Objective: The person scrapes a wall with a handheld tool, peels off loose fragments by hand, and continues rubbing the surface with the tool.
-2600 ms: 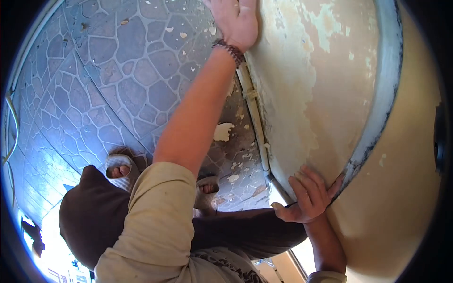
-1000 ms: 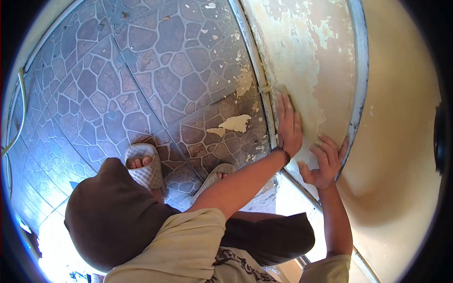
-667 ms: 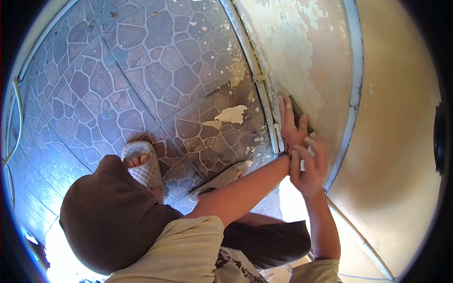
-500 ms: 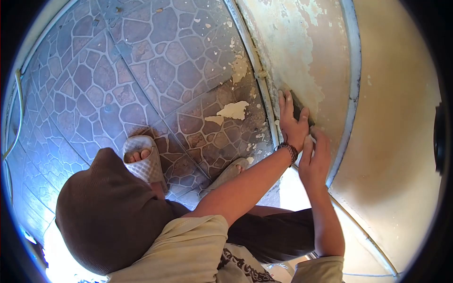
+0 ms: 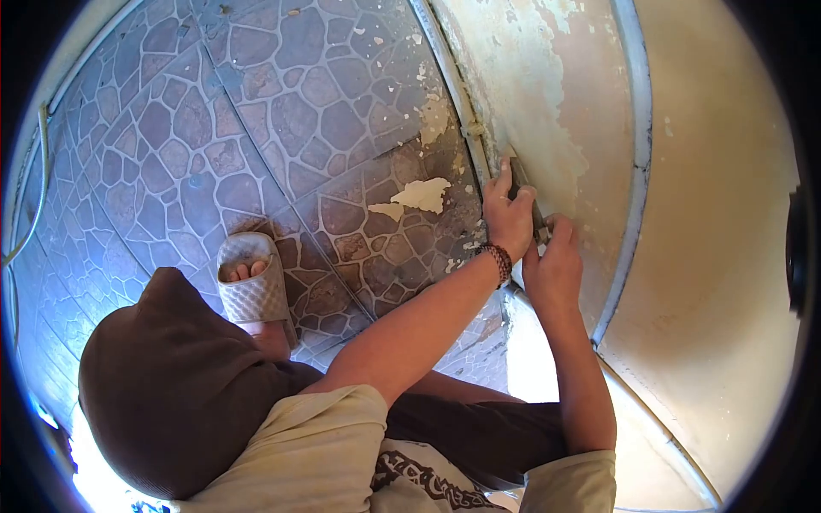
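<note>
A dark, narrow block [image 5: 518,178] lies slanted against the foot of the peeling wall [image 5: 547,128]; its exact kind is hard to make out. My left hand [image 5: 508,224], with a braided bracelet [image 5: 498,262] at the wrist, holds it from the floor side, the index finger stretched along it and the thumb over it. At the block's lower end, my right hand [image 5: 556,263] closes its fingertips on it. The block is partly covered by my fingers, and its face toward the wall is hidden.
Stone-patterned floor tiles [image 5: 291,120] spread to the left, with loose paint flakes [image 5: 421,196] near the wall. A pipe-like strip [image 5: 466,107] runs along the wall's base. My sandalled foot [image 5: 254,286] and bent knee [image 5: 171,385] are at lower left. A cable [image 5: 43,179] hangs at far left.
Both hands have shifted slightly left, toward the base of the wall, and the block with them. More of the block shows between my hands. The second sandal is now hidden behind my left arm.
</note>
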`<state>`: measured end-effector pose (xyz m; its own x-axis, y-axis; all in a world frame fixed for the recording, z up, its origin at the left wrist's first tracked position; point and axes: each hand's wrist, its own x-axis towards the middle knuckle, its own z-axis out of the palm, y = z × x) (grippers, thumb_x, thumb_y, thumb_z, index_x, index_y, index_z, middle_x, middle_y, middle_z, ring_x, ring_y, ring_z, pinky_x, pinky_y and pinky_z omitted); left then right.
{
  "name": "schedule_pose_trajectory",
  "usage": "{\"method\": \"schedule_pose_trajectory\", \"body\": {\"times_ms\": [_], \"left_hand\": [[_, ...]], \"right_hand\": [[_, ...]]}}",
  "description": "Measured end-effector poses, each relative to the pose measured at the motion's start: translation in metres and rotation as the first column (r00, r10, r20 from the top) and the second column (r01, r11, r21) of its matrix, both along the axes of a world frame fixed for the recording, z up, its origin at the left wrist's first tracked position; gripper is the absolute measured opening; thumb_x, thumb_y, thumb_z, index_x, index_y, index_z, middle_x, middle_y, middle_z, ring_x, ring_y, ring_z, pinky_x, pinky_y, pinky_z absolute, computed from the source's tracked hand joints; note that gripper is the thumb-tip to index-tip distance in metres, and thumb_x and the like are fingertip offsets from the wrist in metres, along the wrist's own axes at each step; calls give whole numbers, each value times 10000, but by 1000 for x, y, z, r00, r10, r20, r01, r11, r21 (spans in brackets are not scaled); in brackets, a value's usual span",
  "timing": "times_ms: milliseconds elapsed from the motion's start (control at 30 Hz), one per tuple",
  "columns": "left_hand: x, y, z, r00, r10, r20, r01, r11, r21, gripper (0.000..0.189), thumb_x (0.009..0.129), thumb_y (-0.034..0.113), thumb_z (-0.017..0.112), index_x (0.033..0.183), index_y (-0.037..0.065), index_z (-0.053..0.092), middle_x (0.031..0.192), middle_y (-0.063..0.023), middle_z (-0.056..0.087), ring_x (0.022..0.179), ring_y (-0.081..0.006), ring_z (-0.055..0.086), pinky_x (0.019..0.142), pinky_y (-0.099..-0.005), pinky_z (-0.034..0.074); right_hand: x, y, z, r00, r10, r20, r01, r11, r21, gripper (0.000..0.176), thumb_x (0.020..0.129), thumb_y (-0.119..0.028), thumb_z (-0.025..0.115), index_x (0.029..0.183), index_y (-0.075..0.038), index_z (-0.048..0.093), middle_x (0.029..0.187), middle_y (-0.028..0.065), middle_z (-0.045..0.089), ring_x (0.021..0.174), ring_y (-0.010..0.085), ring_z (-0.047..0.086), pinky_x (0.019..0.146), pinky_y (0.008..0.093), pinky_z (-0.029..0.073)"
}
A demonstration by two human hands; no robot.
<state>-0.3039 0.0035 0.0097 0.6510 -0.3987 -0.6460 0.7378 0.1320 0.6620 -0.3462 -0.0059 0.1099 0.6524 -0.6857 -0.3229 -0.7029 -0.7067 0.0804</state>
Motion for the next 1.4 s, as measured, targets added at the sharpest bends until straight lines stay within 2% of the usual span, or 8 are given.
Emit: {"method": "schedule_pose_trajectory", "body": {"times_ms": [233,333,467,633,767,967,1167,1400], "left_hand": [[-15,8,-2,983,-182,-39,182,983,4,639,856,144,527,1462,57,344,1061,-202,593,978,-232,576,898,-334,437],[-17,5,-8,991,-130,33,130,991,-7,640,855,184,503,1445,6,331,994,-286,575,950,-374,571,865,-382,442],[2,-3,-36,956,-91,-279,25,973,-231,604,873,204,495,1404,-50,362,1000,-289,591,946,-336,599,829,-383,457],[3,8,-13,984,-127,-128,103,978,-180,598,853,184,519,1393,-43,395,1048,-287,577,979,-285,570,857,-348,442],[9,7,-20,976,-143,-162,121,983,-138,596,872,130,507,1428,-31,366,850,-46,554,711,-88,474,651,-245,439],[33,15,-37,855,-201,-478,4,924,-382,581,868,170,512,1412,1,398,922,-164,617,783,-179,550,728,-287,463],[13,5,-40,967,-111,-228,46,960,-275,445,895,113,475,1322,-6,510,805,-6,536,701,-88,491,651,-262,451],[32,2,-23,997,-64,-48,55,984,-169,561,888,120,474,1403,-62,350,869,-115,603,732,-128,534,675,-272,468]], "right_hand": [[-12,-6,-13,993,101,57,-107,988,115,486,844,-100,604,1281,-11,412,1055,293,605,866,443,628,677,504,510],[-7,-12,-20,975,214,58,-218,972,84,525,842,-92,592,1321,-11,394,1057,281,600,860,435,629,683,487,523],[13,-15,-34,975,224,7,-224,972,69,525,856,-108,561,1340,-6,383,1060,260,595,851,425,632,691,484,527],[4,-8,-27,982,186,40,-188,981,50,470,874,-122,538,1308,2,405,1027,258,592,824,419,637,673,477,531],[17,-6,-24,981,191,34,-193,979,70,477,870,-108,537,1309,13,397,1020,262,592,807,414,643,665,463,537],[25,-3,-41,991,134,16,-135,986,95,492,840,-115,598,1298,-4,453,1075,264,611,914,428,625,756,476,519],[23,-2,-44,987,151,61,-156,984,83,480,835,-109,602,1283,-2,464,1070,257,614,913,419,626,740,470,521],[40,-11,-25,947,305,106,-303,952,-28,436,878,-106,503,1289,10,416,961,238,595,751,406,640,650,468,532]]}}
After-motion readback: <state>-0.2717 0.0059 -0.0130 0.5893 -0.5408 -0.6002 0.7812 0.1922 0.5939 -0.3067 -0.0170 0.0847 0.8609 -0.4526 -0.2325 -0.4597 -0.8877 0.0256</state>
